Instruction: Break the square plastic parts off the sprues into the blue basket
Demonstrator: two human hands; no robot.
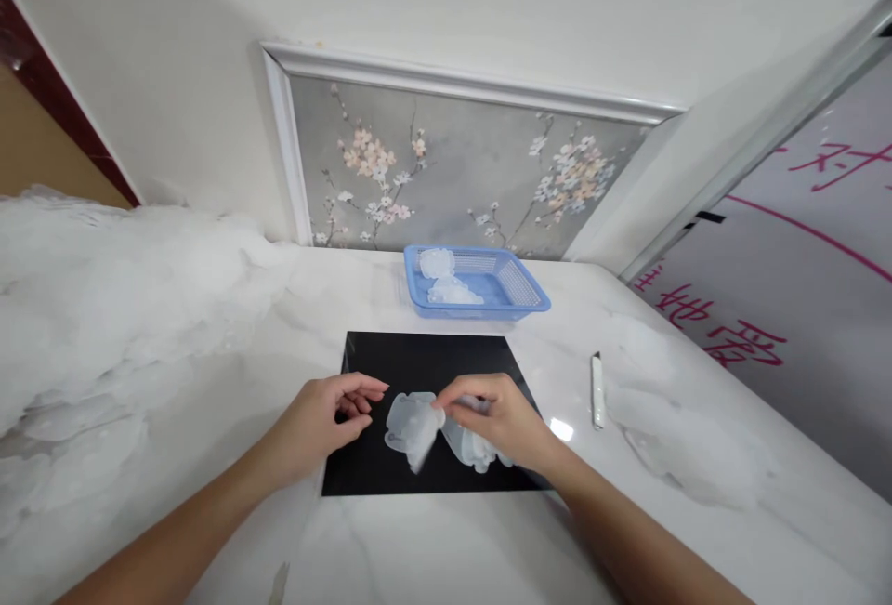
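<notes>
My right hand (496,423) rests on the black mat (390,363) and pinches a thin translucent white plastic piece (416,428), with more of the same pieces bunched under its palm. My left hand (327,428) hovers just left of that piece at the mat's left edge. Its fingers are curled with the tips apart, and nothing is in them. A blue plastic basket (519,294) stands behind the mat and holds a few of the white pieces (446,282).
A big heap of the white translucent pieces (104,308) fills the table's left side. A smaller pile (669,428) lies to the right, next to a small white stick-like tool (596,389). A flower-patterned panel (460,173) stands on the back wall.
</notes>
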